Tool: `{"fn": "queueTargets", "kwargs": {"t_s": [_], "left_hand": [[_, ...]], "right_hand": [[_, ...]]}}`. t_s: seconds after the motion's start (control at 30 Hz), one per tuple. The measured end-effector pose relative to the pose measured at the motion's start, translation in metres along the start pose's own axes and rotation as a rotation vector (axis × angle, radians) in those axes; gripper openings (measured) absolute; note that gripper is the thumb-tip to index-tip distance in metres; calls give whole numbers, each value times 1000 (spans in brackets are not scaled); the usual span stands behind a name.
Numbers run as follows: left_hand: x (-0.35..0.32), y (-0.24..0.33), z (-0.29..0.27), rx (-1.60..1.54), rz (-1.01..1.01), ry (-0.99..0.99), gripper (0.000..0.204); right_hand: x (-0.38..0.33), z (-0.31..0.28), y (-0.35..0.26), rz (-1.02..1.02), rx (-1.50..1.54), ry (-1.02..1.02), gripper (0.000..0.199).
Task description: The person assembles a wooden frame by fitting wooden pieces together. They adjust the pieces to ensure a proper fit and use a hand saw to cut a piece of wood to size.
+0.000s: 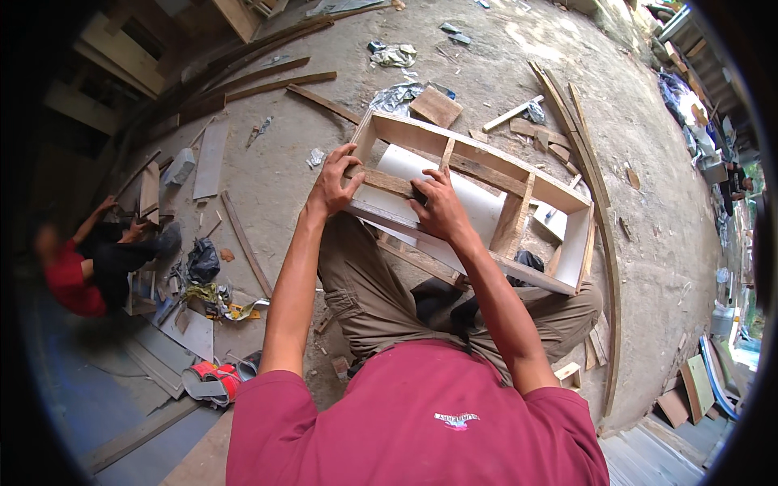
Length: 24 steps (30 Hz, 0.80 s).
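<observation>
A shallow rectangular wooden frame rests tilted across my legs, with wooden crosspieces dividing its inside. My left hand grips its left end, the fingers over the corner and the thumb by a narrow wooden strip inside. My right hand reaches over the near side, its fingers bent round the strip's right end, beside a short crosspiece. Something dark shows under those fingers, too covered to name. A white panel is visible through the frame's openings.
Long planks lie along the right, and more timber at the far left. Wood offcuts and crumpled foil litter the ground ahead. Red cans stand at the near left. Another person sits at left, handling wood.
</observation>
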<state>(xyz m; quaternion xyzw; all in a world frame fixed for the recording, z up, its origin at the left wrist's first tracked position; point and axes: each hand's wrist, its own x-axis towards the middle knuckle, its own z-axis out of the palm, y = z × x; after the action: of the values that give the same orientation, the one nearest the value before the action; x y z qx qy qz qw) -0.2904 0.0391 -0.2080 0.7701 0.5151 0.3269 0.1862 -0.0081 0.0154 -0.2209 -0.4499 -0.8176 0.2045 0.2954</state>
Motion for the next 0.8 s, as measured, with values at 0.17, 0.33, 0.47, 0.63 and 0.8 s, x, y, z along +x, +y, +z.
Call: {"fn": "queueTargets", "kwargs": {"t_s": [0.17, 0.33, 0.47, 0.63, 0.8], "left_hand": [[1, -3, 2, -1, -12, 8, 29], [-4, -8, 3, -84, -59, 42, 31], [-6, -2, 1, -115, 18, 67, 43], [-12, -9, -6, -271, -14, -2, 61], [-8, -16, -12, -277, -44, -114, 71]], "right_hand": [[0, 0, 0, -3, 35, 11, 40], [1, 4, 2, -1, 92, 21, 40], [1, -1, -2, -1, 42, 22, 40], [2, -1, -4, 11, 52, 26, 41], [0, -1, -1, 16, 94, 26, 42]]}}
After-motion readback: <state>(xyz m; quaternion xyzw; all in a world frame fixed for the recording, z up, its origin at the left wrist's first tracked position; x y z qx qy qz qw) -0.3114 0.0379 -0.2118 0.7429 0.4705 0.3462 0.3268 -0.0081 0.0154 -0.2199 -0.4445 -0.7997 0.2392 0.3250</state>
